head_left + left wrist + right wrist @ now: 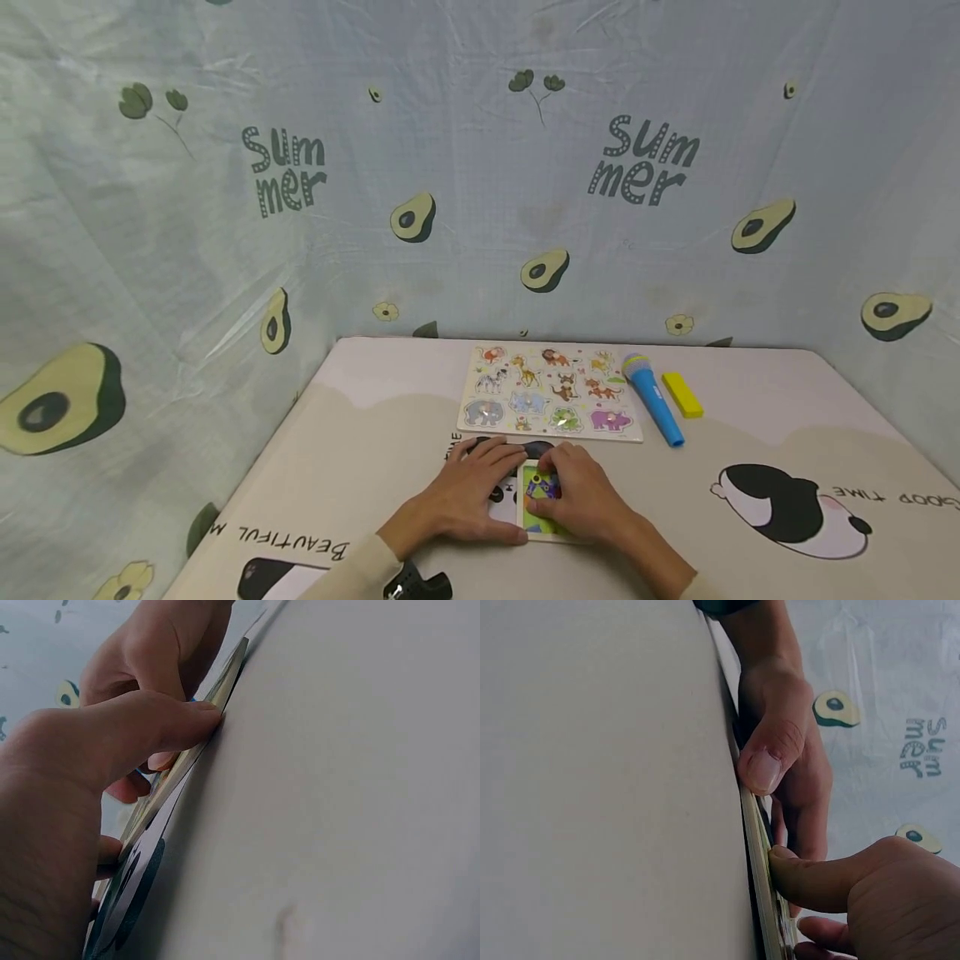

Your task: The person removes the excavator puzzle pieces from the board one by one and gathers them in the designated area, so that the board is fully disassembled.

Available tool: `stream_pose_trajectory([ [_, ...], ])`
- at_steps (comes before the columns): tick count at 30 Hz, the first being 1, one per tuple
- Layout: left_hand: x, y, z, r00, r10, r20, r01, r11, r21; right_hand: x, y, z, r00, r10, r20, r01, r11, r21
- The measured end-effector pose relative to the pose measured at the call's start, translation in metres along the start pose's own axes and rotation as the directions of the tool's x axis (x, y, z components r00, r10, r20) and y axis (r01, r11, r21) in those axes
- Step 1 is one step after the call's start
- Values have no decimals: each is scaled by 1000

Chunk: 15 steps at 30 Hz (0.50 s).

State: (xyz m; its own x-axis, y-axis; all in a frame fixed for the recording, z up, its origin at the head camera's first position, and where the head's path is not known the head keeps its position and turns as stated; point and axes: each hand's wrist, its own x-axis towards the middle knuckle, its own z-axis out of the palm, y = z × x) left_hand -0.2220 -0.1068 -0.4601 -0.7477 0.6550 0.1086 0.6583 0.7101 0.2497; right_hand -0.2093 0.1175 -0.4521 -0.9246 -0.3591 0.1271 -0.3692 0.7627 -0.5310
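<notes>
A small picture puzzle (542, 523) with a pale frame and a green, purple and yellow picture lies on the table between the two hands. The left hand (472, 492) holds it at its left side, thumb along the near edge and fingers toward the far edge. In the left wrist view, the left thumb (169, 724) presses on the puzzle's edge. The right hand (588, 492) reaches over the puzzle from the right, with curled fingers and thumb pinching a puzzle piece on the purple part. The hand covers most of that piece. In the right wrist view, the right thumb (810, 877) touches the puzzle's surface.
Beyond the hands lies a larger animal puzzle board (551, 392). To its right are a blue toy microphone (654, 402) and a yellow block (682, 394). A black object (417, 583) shows by the left sleeve. A printed curtain (480, 167) surrounds the table (360, 467).
</notes>
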Motion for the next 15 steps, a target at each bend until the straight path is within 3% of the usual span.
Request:
stream_pose_trajectory([
  [10, 0, 0, 0, 1000, -4, 8, 4, 1000, -10, -2, -3, 0, 1000, -1, 12, 1, 1000, -13],
  [15, 0, 0, 0, 1000, -5, 8, 5, 1000, -3, -3, -6, -1, 999, -51, 19, 52, 995, -89],
])
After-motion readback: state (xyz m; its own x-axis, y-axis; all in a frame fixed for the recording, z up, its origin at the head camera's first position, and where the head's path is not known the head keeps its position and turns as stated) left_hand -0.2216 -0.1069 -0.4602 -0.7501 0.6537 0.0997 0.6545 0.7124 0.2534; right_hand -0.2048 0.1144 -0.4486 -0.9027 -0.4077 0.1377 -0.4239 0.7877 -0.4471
